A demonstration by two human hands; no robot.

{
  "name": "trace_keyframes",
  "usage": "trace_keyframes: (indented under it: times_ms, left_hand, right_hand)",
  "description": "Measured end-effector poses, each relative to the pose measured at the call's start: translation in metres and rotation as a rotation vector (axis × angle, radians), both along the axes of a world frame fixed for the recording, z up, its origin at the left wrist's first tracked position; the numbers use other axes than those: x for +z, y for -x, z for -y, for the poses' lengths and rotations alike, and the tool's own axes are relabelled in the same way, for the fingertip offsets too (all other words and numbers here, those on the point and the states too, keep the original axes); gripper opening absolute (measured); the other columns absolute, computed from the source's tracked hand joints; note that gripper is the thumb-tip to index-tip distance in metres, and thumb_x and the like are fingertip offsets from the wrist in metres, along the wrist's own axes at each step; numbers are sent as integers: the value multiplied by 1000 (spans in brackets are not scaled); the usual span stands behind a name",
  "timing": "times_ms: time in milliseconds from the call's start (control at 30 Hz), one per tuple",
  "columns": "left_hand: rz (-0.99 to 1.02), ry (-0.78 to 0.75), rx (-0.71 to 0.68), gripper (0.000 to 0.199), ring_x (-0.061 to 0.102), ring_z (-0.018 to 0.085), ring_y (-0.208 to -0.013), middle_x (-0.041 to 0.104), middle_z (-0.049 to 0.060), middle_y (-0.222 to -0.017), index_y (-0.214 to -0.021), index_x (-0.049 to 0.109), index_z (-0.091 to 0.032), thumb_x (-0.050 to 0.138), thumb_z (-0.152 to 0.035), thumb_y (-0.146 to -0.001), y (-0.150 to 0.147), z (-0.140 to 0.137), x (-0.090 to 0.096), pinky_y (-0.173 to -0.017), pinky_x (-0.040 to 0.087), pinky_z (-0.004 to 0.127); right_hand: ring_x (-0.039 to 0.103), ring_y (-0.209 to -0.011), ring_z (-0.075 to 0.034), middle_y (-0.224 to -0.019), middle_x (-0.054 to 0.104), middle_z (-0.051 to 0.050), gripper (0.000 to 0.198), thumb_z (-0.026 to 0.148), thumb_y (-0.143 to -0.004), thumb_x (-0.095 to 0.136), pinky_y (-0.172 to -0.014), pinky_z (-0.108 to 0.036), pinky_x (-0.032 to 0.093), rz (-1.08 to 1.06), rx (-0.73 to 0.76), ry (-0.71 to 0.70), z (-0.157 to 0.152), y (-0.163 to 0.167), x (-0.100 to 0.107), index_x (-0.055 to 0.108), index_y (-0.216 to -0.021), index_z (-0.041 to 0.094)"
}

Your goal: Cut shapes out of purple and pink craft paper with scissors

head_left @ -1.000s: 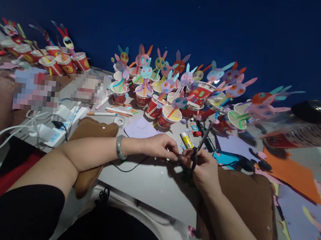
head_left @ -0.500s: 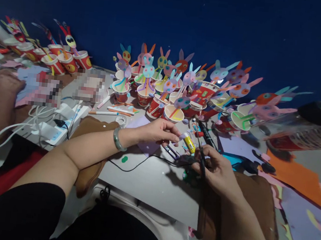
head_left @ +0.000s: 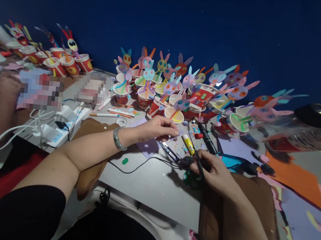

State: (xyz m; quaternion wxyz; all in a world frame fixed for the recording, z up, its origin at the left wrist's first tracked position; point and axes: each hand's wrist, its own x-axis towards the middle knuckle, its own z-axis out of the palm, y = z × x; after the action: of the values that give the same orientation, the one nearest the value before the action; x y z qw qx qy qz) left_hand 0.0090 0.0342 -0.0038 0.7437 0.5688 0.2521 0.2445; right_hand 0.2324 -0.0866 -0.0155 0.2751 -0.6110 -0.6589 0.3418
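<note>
My left hand (head_left: pixel 163 130), a bracelet on its wrist, is raised over the table with thumb and fingers pinched on a small piece of purple paper (head_left: pixel 173 138), mostly hidden by the fingertips. Dark-handled scissors (head_left: pixel 200 165) are in my right hand (head_left: pixel 214 169), their thin blades pointing up and left towards my left fingers. Between the hands lies a yellow glue stick (head_left: pixel 188 144). A slim dark cutter-like tool (head_left: pixel 169 150) rests below my left hand, near a purple sheet (head_left: pixel 147 148).
Behind stand several paper cups (head_left: pixel 145 96) with paper rabbit heads. A black marker (head_left: pixel 208 138) lies right of the glue stick. Orange paper (head_left: pixel 294 178) and a clear container of stacked cups (head_left: pixel 305 131) are at right. A power strip (head_left: pixel 69 127) and another person's hand (head_left: pixel 7 85) are at left.
My left hand has shifted slightly left and up, away from the scissors. My right hand has turned a little, the scissor blades now leaning further left.
</note>
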Motion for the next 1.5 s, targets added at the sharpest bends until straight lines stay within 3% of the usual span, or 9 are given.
trace_keyframes:
  times_ms: [333,533,767,900,1100,1267,1500]
  left_hand:
    - [-27,-67,3,28,45,2,-45,58,-4,-60,-76,64,-10,77,-33,-69,0,1,5,-44,30,18]
    - [-4,-55,-3,26,50,3,-44,63,-2,-64,-83,63,-9,76,-28,-72,1,0,1,-42,33,17]
    - [-2,123,-23,20,62,10,-48,65,2,-56,-80,51,-13,70,-11,-73,-6,9,0,-48,46,17]
    - [30,225,-78,25,66,12,-53,68,4,-63,-78,50,-12,74,-14,-72,-12,18,-7,-53,53,21]
    - [64,245,-74,28,60,8,-48,62,-2,-59,-78,54,-10,79,-18,-69,-17,27,-20,-48,48,18]
    - [28,249,-48,26,61,9,-49,63,1,-60,-75,53,-11,78,-14,-68,-18,27,-21,-47,47,18]
    - [-25,177,-113,30,61,9,-49,62,-2,-57,-74,49,-13,78,-17,-67,-18,27,-24,-47,47,19]
  right_hand:
    - [45,-56,-14,-58,49,2,40,53,-72,70,-49,-24,36,-7,46,55,0,0,-2,49,-60,22]
    - [45,-57,-13,-59,51,2,39,52,-73,70,-51,-24,36,-72,-28,41,-1,1,0,50,-61,21]
    - [49,-60,-15,-61,54,0,34,50,-80,65,-57,-27,40,-275,-162,-104,0,6,-7,59,-64,20]
    - [58,-66,-18,-68,63,-2,25,45,-78,69,-61,-29,45,-334,-243,-125,2,17,-14,68,-70,21]
    - [56,-67,-17,-69,61,-1,20,37,-72,78,-65,-29,45,-351,-226,-166,5,30,-21,67,-70,21]
    - [49,-67,-15,-68,54,1,27,32,-70,80,-66,-29,40,-342,-238,-270,4,31,-27,57,-63,21]
    - [51,-68,-15,-68,55,1,25,33,-71,79,-65,-28,40,-398,-244,-221,4,31,-23,59,-63,21]
